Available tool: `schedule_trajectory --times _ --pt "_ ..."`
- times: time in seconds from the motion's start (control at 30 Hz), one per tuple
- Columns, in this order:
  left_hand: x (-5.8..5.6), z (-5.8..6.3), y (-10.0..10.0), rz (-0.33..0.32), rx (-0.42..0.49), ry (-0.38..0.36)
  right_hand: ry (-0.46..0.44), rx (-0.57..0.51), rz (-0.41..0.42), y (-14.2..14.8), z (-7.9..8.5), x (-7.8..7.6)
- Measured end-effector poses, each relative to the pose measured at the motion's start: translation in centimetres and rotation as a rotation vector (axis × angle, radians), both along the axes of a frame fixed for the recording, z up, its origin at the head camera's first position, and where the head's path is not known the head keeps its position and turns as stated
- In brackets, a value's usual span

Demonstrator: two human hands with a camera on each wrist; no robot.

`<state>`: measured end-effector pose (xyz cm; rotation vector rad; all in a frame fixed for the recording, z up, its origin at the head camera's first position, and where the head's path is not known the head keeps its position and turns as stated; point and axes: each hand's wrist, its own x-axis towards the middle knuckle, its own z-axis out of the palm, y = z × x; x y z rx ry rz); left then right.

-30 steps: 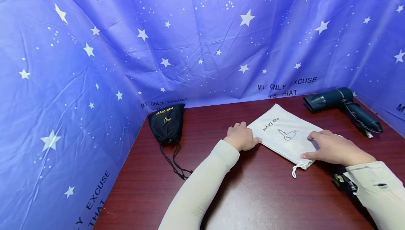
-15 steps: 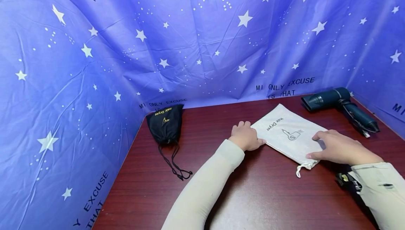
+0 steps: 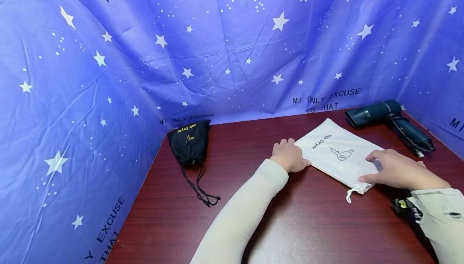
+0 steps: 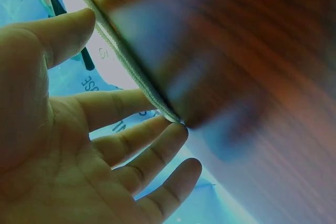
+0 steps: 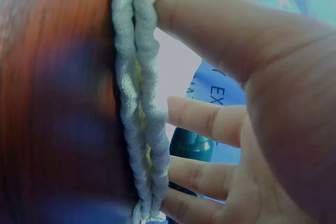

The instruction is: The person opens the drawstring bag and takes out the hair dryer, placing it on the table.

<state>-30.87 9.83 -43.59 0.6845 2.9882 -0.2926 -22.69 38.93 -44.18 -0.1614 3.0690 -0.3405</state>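
A white drawstring pouch (image 3: 337,155) printed "Hair Dryer" with a dryer drawing lies flat on the right half of the table, tilted at an angle. At its left corner is my left hand (image 3: 290,157); in the left wrist view the fingers (image 4: 149,156) are spread and fairly straight, thumb and fingertips right at the pouch's edge. My right hand (image 3: 406,171) rests on the pouch's right end near the white cord, thumb and fingertips touching the cloth. In the right wrist view the gathered double hem (image 5: 139,77) of the pouch runs beside the outstretched thumb and fingers.
A dark green hair dryer (image 3: 380,115) with its cord bundled along the handle lies at the back right. On the left sits a filled-looking black drawstring pouch (image 3: 190,145), its cords trailing forward. Star-printed blue cloth (image 3: 232,46) hangs round the back and sides of the red-brown table (image 3: 308,223).
Both hands have moved to the right together, and the white pouch has slid right along the table with them. The hair dryer and black pouch stay where they were.
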Motion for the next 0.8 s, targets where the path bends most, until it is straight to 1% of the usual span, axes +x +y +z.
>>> schedule_trajectory --times 0.13,0.3,0.4,0.63,0.8 --pt "0.3 0.2 0.6 0.019 -0.005 -0.007 -0.019 -0.011 -0.015 0.6 -0.2 0.0" --pt "0.4 0.1 1.3 0.038 -0.020 -0.002 -0.015 -0.021 -0.011 1.3 -0.3 0.0" --pt "0.4 0.0 1.8 0.042 -0.032 0.000 -0.013 -0.026 -0.009 1.7 -0.5 0.0" --pt "0.2 -0.1 2.6 0.059 -0.064 -0.008 0.016 -0.042 0.025 2.3 -0.8 -0.1" --pt "0.1 -0.2 3.3 0.080 -0.081 -0.014 0.021 -0.033 0.016 2.9 -1.1 -0.2"
